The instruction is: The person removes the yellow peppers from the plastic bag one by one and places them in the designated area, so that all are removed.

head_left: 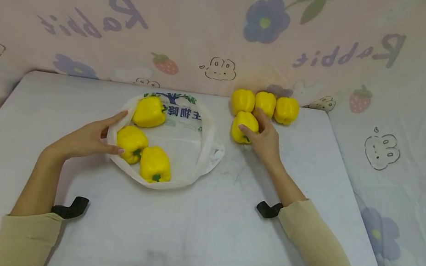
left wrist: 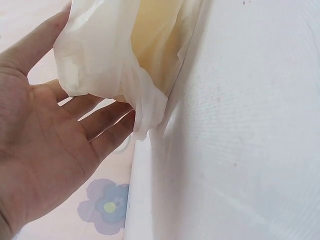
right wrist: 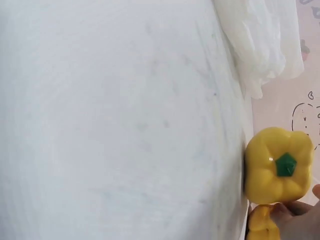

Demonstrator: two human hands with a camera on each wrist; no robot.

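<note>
On the left of the table stands a white plastic bag (head_left: 205,150) with a wide-open mouth. Inside are three yellow bell peppers, one at the back (head_left: 150,112), one at the left (head_left: 130,142) and one in front (head_left: 155,163). My left hand (head_left: 88,136) holds the bag's left rim, thumb and forefinger spread apart along it. With thumb and fingers, my right hand (head_left: 265,139) grips another yellow bell pepper (head_left: 240,127), its green stem (right wrist: 286,165) showing in the right wrist view. Behind it sit three more peppers, at left (head_left: 242,101), middle (head_left: 265,102) and right (head_left: 286,110).
The white-covered table (head_left: 163,236) ends at a patterned cloth (head_left: 197,23) behind and at the sides. A black curved piece sticks out at the left wrist (head_left: 73,207) and another at the right wrist (head_left: 267,209).
</note>
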